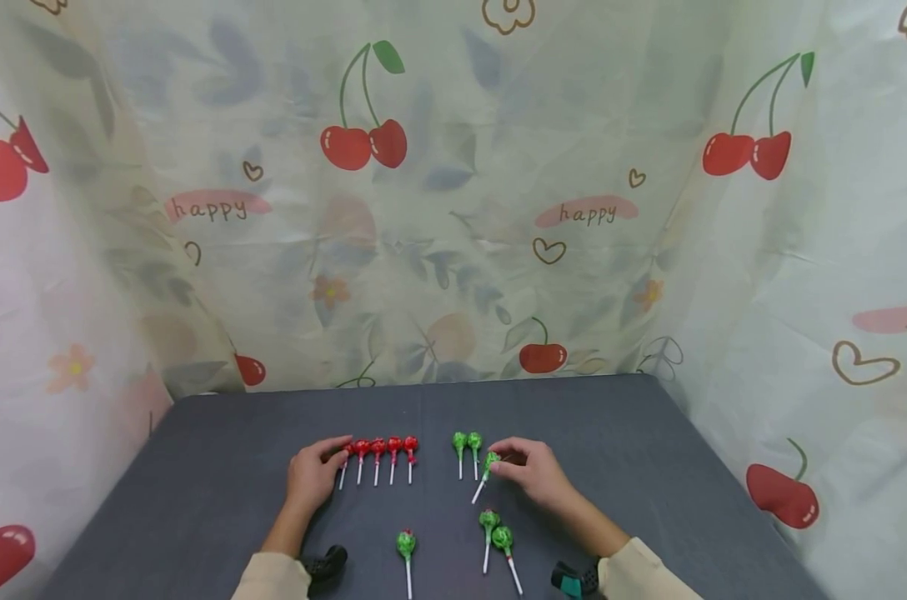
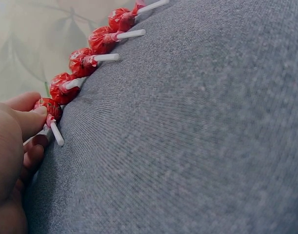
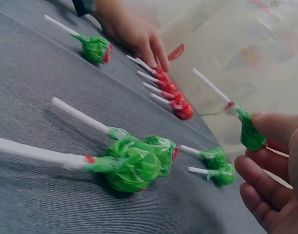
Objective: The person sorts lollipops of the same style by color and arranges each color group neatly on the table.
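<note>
My left hand (image 1: 313, 477) pinches the head of the leftmost red lollipop (image 2: 50, 107), which stands at the end of a row of several red lollipops (image 1: 378, 447). Between the thumb and fingers of my right hand (image 1: 536, 477) is a green lollipop (image 3: 251, 131), its white stick slanting away, held off the table in the right wrist view. Just left of that hand, two green lollipops (image 1: 459, 442) lie side by side with sticks toward me. Nearer to me are two more green lollipops (image 1: 488, 520), close together, and a single green lollipop (image 1: 406, 544) farther left.
A dark grey cloth covers the table (image 1: 221, 500). Behind it and at both sides hangs a pale curtain (image 1: 453, 208) printed with cherries. Dark bands (image 1: 326, 567) sit at both wrists, below light sleeves (image 1: 273, 577).
</note>
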Demonstrator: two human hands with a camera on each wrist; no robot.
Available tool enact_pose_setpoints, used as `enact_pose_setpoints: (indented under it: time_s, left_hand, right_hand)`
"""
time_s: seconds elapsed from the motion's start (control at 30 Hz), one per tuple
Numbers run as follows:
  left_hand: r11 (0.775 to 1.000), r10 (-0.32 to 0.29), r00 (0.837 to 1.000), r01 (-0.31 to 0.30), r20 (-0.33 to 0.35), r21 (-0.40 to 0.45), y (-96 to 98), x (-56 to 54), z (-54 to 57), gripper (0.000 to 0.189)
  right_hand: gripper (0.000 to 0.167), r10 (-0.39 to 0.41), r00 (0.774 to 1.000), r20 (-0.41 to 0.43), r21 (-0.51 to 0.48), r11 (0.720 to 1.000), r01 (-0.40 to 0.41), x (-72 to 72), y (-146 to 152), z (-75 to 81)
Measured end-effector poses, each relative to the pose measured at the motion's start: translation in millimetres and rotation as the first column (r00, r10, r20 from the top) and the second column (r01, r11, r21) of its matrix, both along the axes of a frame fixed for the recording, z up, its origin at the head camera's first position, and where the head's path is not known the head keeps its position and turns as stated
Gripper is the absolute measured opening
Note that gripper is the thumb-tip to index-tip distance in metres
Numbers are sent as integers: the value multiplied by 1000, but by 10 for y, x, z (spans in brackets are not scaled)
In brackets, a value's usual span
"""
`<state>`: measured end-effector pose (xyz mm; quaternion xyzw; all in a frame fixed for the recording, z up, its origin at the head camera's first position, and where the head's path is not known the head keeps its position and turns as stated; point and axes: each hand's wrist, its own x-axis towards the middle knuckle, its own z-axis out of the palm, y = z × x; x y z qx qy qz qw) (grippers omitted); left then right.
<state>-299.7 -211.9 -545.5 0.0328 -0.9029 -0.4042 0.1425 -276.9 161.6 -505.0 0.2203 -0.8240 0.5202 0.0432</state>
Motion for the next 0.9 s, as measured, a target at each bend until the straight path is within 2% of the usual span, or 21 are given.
enact_pose_setpoints:
  time_s: [0.17,0.33,0.57,0.9]
  left_hand:
    - [1000,-2,1000,2,16,7,-3,1,-7,27]
    - [1000,1,1000,-2,17,8,-5,-2,-10,27]
    - [1000,0,1000,0,11,8,-5,1,-24,27]
    - [1000,7,1000,-7,2,7,-8,-15,-11,25]
  right_hand:
    - [24,-120,993,14,16,993,120,-106,-1,-24]
    - [20,-223,975,4,90,971,222,-219,-4,-77]
    - [18,-240,970,-43,179,953,244,-368,-14,-202]
    - [15,-273,960,-61,200,939,280,-540,-65,-303]
